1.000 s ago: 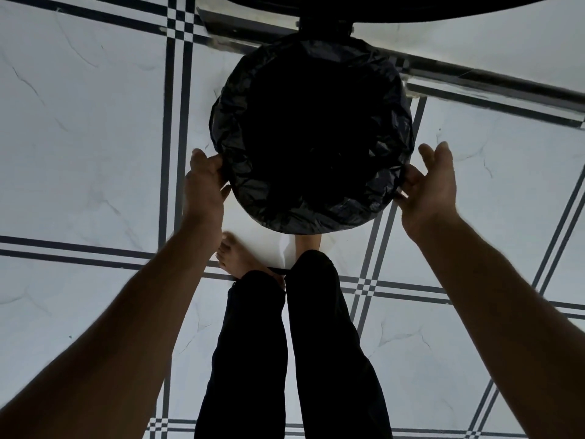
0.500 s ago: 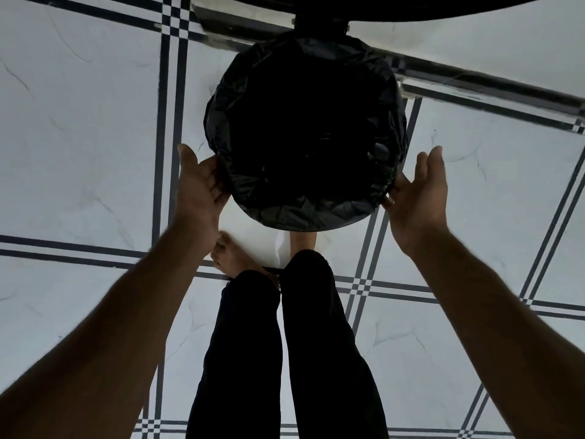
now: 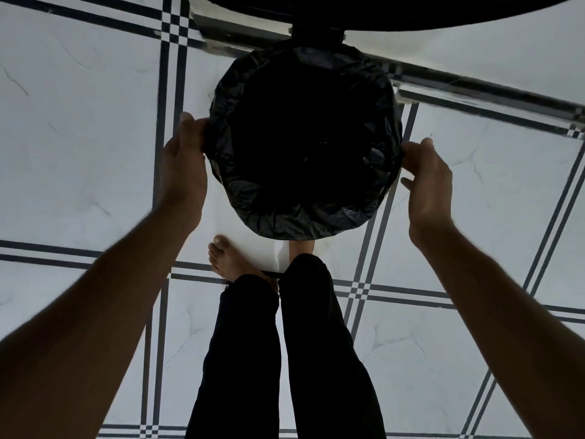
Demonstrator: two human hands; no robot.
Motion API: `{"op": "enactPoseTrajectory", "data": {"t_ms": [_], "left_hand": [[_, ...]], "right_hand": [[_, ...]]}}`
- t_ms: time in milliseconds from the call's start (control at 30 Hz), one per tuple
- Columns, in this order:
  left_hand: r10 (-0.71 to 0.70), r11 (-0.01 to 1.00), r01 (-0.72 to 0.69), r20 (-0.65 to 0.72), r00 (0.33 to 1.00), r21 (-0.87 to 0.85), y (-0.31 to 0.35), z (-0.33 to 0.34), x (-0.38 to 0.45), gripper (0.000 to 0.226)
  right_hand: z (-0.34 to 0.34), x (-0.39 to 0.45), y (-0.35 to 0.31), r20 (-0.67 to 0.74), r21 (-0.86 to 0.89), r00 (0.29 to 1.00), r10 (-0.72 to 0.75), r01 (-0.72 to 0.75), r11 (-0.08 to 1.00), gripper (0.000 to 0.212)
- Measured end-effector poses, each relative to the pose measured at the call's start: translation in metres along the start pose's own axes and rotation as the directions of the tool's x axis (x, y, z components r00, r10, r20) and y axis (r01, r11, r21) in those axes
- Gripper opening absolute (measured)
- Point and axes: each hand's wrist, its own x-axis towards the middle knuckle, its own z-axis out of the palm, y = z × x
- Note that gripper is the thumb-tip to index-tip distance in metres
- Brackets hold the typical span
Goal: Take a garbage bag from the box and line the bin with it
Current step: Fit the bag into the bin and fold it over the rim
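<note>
A round bin stands on the tiled floor, seen from straight above, with a black garbage bag (image 3: 285, 213) folded over its rim all the way round; the bin's own wall is hidden under the plastic. My left hand (image 3: 185, 166) grips the bag's folded edge at the left side of the rim, thumb on top. At the right side my right hand (image 3: 425, 182) touches the rim with its thumb and fingertips, the fingers curled loosely. The inside of the bag is dark. The bag box is out of view.
White floor tiles (image 3: 79, 137) with dark striped joints lie all around. My bare feet (image 3: 228, 261) and black trousers (image 3: 247, 359) are just in front of the bin. A dark round object on a post (image 3: 316, 30) overhangs the far side, beside a metal floor rail (image 3: 474, 87).
Both hands were flat and open beside the rim. Now they have moved up along its sides and closed in on the bag's folded edge, the left one pinching it.
</note>
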Motion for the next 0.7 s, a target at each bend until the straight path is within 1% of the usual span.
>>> {"op": "enactPoseTrajectory", "data": {"t_ms": [67,100,167,233,300,367,433,567,700], "left_hand": [[-0.024,1.0,0.024,0.071,0.997,0.007,0.007,0.003,0.008,0.058],[-0.041,0.999,0.041,0.093,0.995,-0.002,0.009,0.004,0.01,0.059],[-0.077,0.997,0.08,0.12,0.99,-0.021,0.014,0.007,0.012,0.056],[-0.08,0.996,0.084,0.146,0.986,-0.024,0.015,0.011,0.013,0.058],[-0.078,0.997,0.08,0.172,0.982,-0.004,0.016,0.01,0.016,0.056],[-0.095,0.995,0.095,0.168,0.981,0.011,0.017,0.007,0.023,0.051],[-0.115,0.993,0.114,0.144,0.983,0.014,0.017,0.001,0.029,0.051],[-0.104,0.995,0.103,0.072,0.992,0.018,0.014,0.005,0.035,0.048],[-0.097,0.995,0.097,0.067,0.993,0.013,0.013,0.01,0.04,0.044]], "right_hand": [[0.002,0.008,-0.006,0.094,0.009,0.996,-0.005,0.004,1.0,0.065],[0.004,0.012,-0.008,0.125,0.01,0.992,0.008,-0.009,1.0,0.067],[0.005,0.018,-0.014,0.178,0.027,0.982,0.059,-0.064,0.998,0.059],[0.006,0.026,-0.018,0.209,0.051,0.973,0.097,-0.11,0.993,0.051],[0.007,0.033,-0.021,0.226,0.042,0.966,0.125,-0.138,0.99,0.053],[0.008,0.041,-0.022,0.209,0.034,0.968,0.141,-0.152,0.988,0.055],[0.008,0.048,-0.023,0.186,0.051,0.971,0.148,-0.16,0.986,0.056],[0.012,0.06,-0.024,0.235,0.044,0.956,0.174,-0.189,0.981,0.064],[0.015,0.065,-0.03,0.301,0.125,0.938,0.172,-0.217,0.968,0.05]]}}
